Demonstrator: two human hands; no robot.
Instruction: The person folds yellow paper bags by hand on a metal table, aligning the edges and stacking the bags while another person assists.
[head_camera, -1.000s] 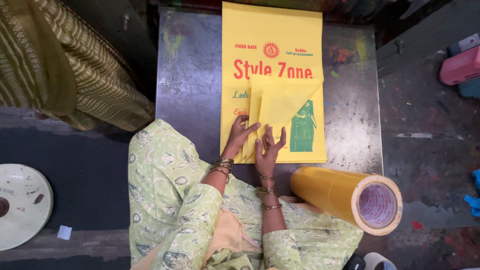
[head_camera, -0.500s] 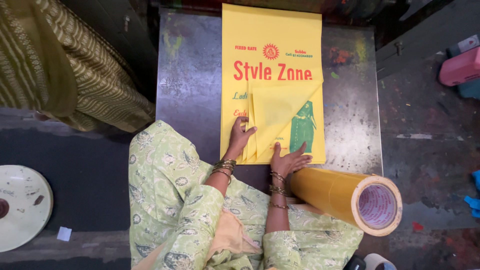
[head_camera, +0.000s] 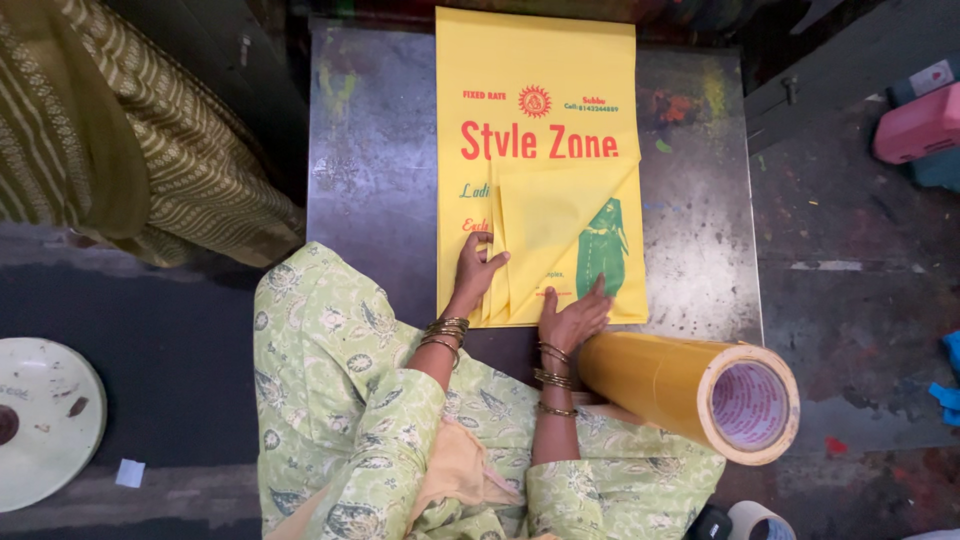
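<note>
While both hands (head_camera: 525, 295) press it, yellow bag (head_camera: 540, 165) lies flat.

A stack of yellow printed bags (head_camera: 540, 130) lies flat on the metal table, top bag folded upward.
</note>
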